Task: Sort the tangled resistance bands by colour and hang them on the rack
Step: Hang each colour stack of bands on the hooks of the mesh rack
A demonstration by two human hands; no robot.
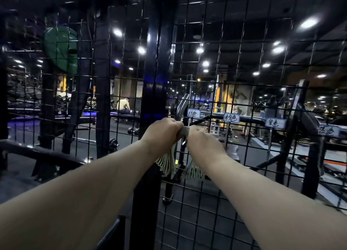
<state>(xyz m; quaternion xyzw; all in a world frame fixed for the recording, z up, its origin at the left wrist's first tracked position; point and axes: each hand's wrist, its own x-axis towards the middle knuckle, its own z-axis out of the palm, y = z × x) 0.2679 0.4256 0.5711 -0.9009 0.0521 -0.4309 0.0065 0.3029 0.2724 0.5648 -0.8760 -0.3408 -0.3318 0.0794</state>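
Resistance bands (pixel 185 131), pale ones, are bunched right in the middle of your view, held up in both fists in front of the wire rack (pixel 221 202).

Sweeping from the left: high up is a green weight plate (pixel 61 49), round and dark, behind the mesh. Lower and farther back, small in the distance, a person (pixel 123 105) in a light top sits among the gym gear. Then comes the broad black post (pixel 152 77), upright, with mesh on either side of it.

Just right of that post is your left grip (pixel 162 135). Knuckles up, fingers curled over the bundle, it's clamped on the bands, and a fan of ribbed pale loops spills out below the wrist. A short stretch of band bridges across to your right grip (pixel 203 142). It sits just beside the left and a shade lower, fingers wrapped away from you, and it's clamped on the bands too. A second fan of loops hangs beneath it. Both bunches dangle in front of the mesh, clear of the floor.

Carrying on right, four handwritten labels (pixel 231 117) run along the rack. The first is just above your right grip, and the others step off rightward, each a little lower. The writing is too blurred to read with confidence.
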